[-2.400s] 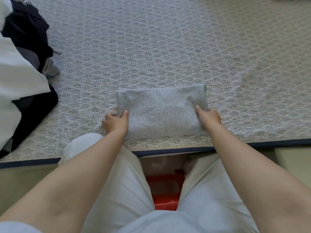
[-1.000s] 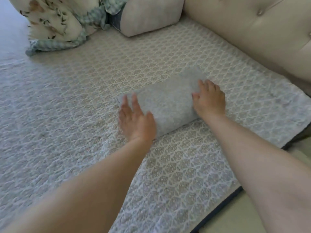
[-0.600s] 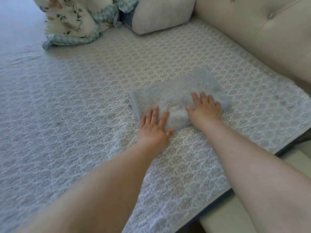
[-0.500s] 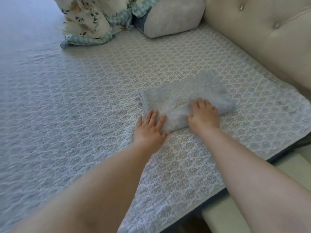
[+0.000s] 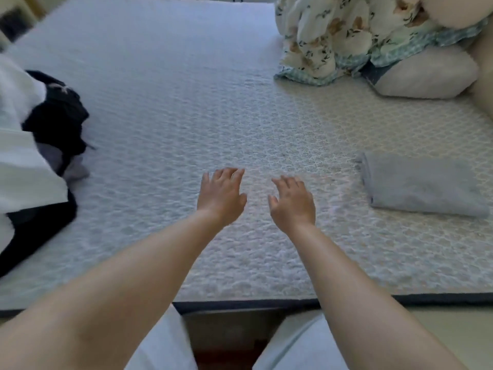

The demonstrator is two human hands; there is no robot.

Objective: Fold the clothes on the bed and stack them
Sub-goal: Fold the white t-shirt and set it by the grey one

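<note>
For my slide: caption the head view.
Both hands, left hand and right hand, hover open beside folded grey cloth on bed.

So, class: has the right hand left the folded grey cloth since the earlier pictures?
Yes. The right hand now hovers open over the bedspread, clear of the folded grey cloth lying to its right.

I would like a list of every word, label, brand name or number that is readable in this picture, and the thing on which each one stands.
None can be read.
Black garment in the pile at the left: a small pale mark near its top, too blurred to read.
Folded grey cloth: no text visible.
Floral quilt: flower print only, no text.
Patterned bed cover: woven pattern only.
</note>
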